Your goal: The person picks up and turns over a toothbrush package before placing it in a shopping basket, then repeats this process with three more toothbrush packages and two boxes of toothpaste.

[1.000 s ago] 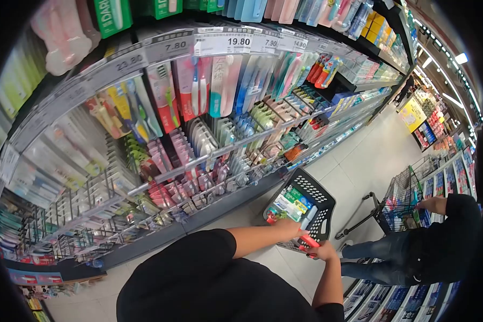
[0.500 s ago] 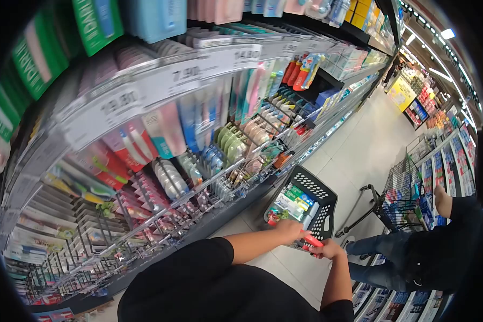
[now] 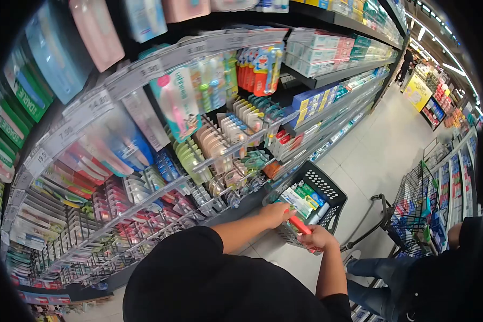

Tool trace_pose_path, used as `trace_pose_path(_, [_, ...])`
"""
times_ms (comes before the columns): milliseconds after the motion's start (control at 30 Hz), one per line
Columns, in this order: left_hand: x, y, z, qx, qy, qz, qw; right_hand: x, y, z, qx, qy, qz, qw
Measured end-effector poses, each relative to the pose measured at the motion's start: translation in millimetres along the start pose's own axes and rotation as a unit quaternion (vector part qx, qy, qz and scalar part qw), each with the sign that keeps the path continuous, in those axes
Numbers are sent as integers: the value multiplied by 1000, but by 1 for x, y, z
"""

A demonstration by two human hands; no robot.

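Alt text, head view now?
Left-hand grip and right-hand grip both hold the red handle of a black basket containing boxed goods, beside hanging packaged toothbrushes. At right, another person stands near a wire cart.

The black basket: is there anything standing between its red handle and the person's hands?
Nothing visible: the left hand and right hand both grip the red handle of the black basket. The shopping cart stands farther right.

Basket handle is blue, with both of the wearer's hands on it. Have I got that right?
Not quite: the basket handle is red, as the head view shows. The left hand and the right hand are both on it, as you said.
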State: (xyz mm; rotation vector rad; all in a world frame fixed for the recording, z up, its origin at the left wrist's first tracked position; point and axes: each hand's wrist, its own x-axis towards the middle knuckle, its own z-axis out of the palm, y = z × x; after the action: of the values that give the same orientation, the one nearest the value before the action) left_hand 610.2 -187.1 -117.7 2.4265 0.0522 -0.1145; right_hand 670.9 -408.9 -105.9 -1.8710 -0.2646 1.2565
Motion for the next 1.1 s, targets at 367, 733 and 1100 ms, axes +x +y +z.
trace_pose_path(367, [63,14,24,-47,92,-83,991,47,-17,-107,5,-45,-59,997])
trace_pose_path(733, [80,44,-153,-92,407,125,900,96,-28,-199,62,-93,-15,994])
trace_pose_path(1100, [155,34,-261,-58,625,7,779,90,-69,-226,-27,-78,27,996])
